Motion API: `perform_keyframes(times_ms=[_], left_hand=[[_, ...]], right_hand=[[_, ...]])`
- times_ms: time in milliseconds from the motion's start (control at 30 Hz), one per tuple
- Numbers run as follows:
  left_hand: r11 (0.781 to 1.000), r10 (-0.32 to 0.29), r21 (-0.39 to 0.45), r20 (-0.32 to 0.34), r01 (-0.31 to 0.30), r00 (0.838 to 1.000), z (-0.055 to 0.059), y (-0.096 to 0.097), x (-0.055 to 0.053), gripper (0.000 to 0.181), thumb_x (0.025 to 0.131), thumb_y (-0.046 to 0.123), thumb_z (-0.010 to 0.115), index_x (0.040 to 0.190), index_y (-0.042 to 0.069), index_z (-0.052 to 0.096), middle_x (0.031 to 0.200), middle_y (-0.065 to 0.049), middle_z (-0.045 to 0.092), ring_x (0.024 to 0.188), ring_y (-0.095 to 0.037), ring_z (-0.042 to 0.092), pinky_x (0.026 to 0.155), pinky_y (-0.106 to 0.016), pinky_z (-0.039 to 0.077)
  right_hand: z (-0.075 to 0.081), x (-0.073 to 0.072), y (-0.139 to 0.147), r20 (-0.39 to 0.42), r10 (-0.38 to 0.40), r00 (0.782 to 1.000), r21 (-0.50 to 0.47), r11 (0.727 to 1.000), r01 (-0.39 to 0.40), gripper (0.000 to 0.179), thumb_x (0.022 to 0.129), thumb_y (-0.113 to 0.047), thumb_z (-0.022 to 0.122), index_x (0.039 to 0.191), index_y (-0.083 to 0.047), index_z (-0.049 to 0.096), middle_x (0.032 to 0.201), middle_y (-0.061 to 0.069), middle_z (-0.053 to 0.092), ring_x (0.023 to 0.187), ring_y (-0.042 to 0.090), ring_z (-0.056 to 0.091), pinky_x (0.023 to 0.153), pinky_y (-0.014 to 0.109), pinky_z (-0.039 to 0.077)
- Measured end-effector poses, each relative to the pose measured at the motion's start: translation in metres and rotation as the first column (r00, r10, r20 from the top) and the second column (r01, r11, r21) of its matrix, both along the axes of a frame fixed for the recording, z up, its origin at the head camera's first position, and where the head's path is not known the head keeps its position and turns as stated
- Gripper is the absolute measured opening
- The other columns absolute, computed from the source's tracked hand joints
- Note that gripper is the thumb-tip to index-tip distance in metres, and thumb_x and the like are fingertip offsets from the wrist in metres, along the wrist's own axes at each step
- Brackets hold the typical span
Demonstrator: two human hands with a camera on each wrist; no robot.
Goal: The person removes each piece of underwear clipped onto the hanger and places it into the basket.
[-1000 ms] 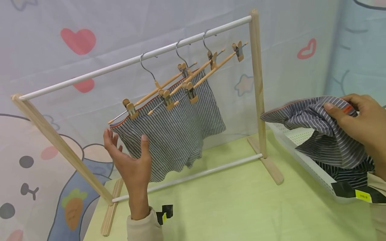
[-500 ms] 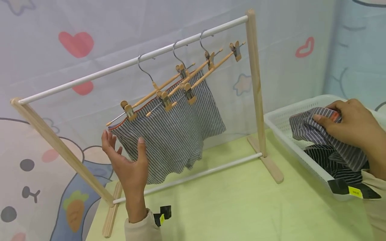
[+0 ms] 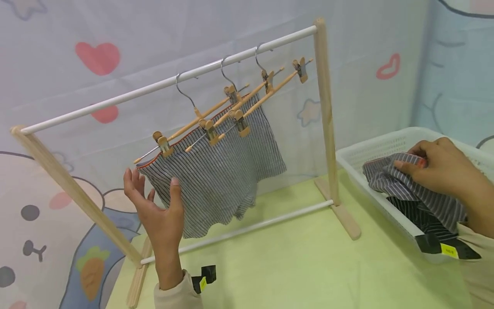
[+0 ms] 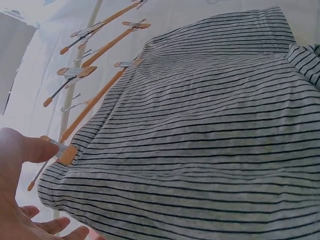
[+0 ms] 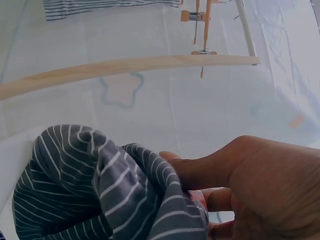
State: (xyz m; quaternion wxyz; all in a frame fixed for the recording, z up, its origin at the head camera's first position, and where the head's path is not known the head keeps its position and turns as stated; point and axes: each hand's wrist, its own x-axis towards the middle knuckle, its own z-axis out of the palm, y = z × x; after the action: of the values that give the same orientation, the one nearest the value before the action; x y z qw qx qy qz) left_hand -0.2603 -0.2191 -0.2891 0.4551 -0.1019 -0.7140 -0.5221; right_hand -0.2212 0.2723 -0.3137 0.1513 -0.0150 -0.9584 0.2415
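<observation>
Light striped shorts (image 3: 216, 184) with a red waistband edge hang from a wooden clip hanger (image 3: 185, 126). My left hand (image 3: 160, 219) stands by their left waist corner with fingers spread and relaxed. In the left wrist view, the thumb (image 4: 40, 150) overlaps the near clip (image 4: 68, 155). On the right, my right hand (image 3: 444, 167) pinches bunched grey shorts (image 3: 401, 176) with white stripes and a red patch, low over a white basket (image 3: 382, 143). The right wrist view shows the grey shorts (image 5: 120, 185) folded over themselves, with the thumb on top.
A wooden rack (image 3: 326, 111) with a white top rail (image 3: 127, 96) stands on the pale green table (image 3: 293, 266). Two bare clip hangers (image 3: 283, 83) hang right of the shorts. Black striped cloth (image 3: 417, 216) lies in the basket. A printed curtain (image 3: 359, 51) hangs behind.
My right hand has come down over the basket with the grey shorts, which are now more bunched. The left hand stays almost in place beside the hanging shorts.
</observation>
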Motion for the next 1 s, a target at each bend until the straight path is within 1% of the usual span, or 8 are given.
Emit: perform_keyframes(times_ms=[67, 100, 167, 300, 333, 567, 833, 1000], left_hand=[[1.0, -0.007, 0.006, -0.001, 0.007, 1.0, 0.001, 0.001, -0.001, 0.083, 0.092, 0.018, 0.069, 0.157, 0.013, 0.018, 0.16, -0.003, 0.029, 0.148, -0.019, 0.03, 0.116, -0.052, 0.032], [1.0, -0.008, 0.008, -0.001, 0.008, 1.0, 0.002, 0.001, -0.001, 0.083, 0.092, 0.018, 0.069, 0.157, 0.013, 0.018, 0.16, -0.003, 0.029, 0.148, -0.019, 0.03, 0.116, -0.051, 0.032], [1.0, -0.01, 0.009, -0.002, 0.01, 1.0, 0.004, 0.001, -0.002, 0.083, 0.091, 0.018, 0.069, 0.157, 0.014, 0.018, 0.16, -0.002, 0.029, 0.148, -0.018, 0.031, 0.115, -0.05, 0.032], [1.0, 0.006, -0.015, -0.014, -0.007, 1.0, 0.009, 0.0, -0.007, 0.083, 0.091, 0.017, 0.068, 0.157, 0.015, 0.018, 0.16, -0.003, 0.029, 0.147, -0.02, 0.032, 0.114, -0.051, 0.032], [1.0, 0.01, -0.022, -0.016, -0.01, 1.0, 0.01, -0.001, -0.008, 0.083, 0.091, 0.017, 0.068, 0.158, 0.015, 0.018, 0.159, -0.003, 0.03, 0.147, -0.02, 0.032, 0.114, -0.051, 0.032], [0.997, 0.028, -0.071, -0.004, -0.028, 1.0, 0.019, 0.0, -0.015, 0.083, 0.093, 0.019, 0.068, 0.158, 0.018, 0.017, 0.159, -0.001, 0.031, 0.148, -0.018, 0.031, 0.112, -0.049, 0.033], [0.99, 0.058, -0.123, -0.071, -0.067, 0.996, 0.028, 0.001, -0.018, 0.076, 0.092, 0.018, 0.068, 0.156, 0.018, 0.026, 0.156, -0.006, 0.036, 0.142, -0.017, 0.036, 0.104, -0.053, 0.037], [0.985, 0.08, -0.144, -0.116, -0.097, 0.99, 0.036, -0.001, -0.022, 0.068, 0.091, 0.019, 0.07, 0.151, 0.02, 0.039, 0.148, -0.011, 0.046, 0.131, -0.022, 0.047, 0.101, -0.052, 0.042]], right_hand=[[-0.002, -0.001, -0.001, 0.003, 0.013, 1.0, -0.015, 1.0, -0.013, 0.053, 0.102, -0.031, 0.053, 0.118, 0.019, 0.05, 0.112, 0.039, 0.042, 0.104, 0.051, 0.039, 0.08, 0.063, 0.038], [-0.003, -0.001, -0.001, -0.01, 0.025, 1.0, -0.022, 0.999, -0.025, 0.048, 0.102, -0.028, 0.054, 0.115, 0.018, 0.052, 0.11, 0.04, 0.046, 0.105, 0.055, 0.042, 0.082, 0.064, 0.039], [-0.004, -0.002, -0.001, -0.016, 0.041, 0.999, -0.026, 0.999, -0.041, 0.042, 0.101, -0.025, 0.056, 0.113, 0.015, 0.055, 0.113, 0.04, 0.048, 0.108, 0.059, 0.045, 0.084, 0.065, 0.04], [-0.006, -0.002, -0.002, -0.025, 0.056, 0.998, -0.006, 0.998, -0.056, 0.032, 0.099, -0.021, 0.057, 0.107, 0.01, 0.06, 0.112, 0.035, 0.054, 0.11, 0.058, 0.052, 0.088, 0.066, 0.042], [-0.006, -0.002, -0.003, -0.016, 0.051, 0.999, 0.003, 0.999, -0.051, 0.033, 0.1, -0.023, 0.056, 0.107, 0.009, 0.06, 0.115, 0.035, 0.05, 0.11, 0.057, 0.051, 0.087, 0.066, 0.042], [-0.006, -0.002, -0.006, -0.007, 0.06, 0.998, -0.001, 0.998, -0.06, 0.036, 0.101, -0.027, 0.056, 0.11, 0.008, 0.06, 0.117, 0.034, 0.05, 0.11, 0.055, 0.053, 0.087, 0.066, 0.041], [-0.002, -0.001, -0.013, 0.042, 0.067, 0.997, -0.03, 0.997, -0.066, 0.04, 0.102, -0.03, 0.052, 0.116, 0.006, 0.059, 0.124, 0.035, 0.047, 0.114, 0.056, 0.051, 0.088, 0.067, 0.041], [0.001, -0.002, -0.019, 0.017, 0.091, 0.996, -0.03, 0.995, -0.09, 0.034, 0.102, -0.028, 0.054, 0.113, 0.004, 0.062, 0.122, 0.033, 0.053, 0.113, 0.055, 0.053, 0.087, 0.064, 0.044]])
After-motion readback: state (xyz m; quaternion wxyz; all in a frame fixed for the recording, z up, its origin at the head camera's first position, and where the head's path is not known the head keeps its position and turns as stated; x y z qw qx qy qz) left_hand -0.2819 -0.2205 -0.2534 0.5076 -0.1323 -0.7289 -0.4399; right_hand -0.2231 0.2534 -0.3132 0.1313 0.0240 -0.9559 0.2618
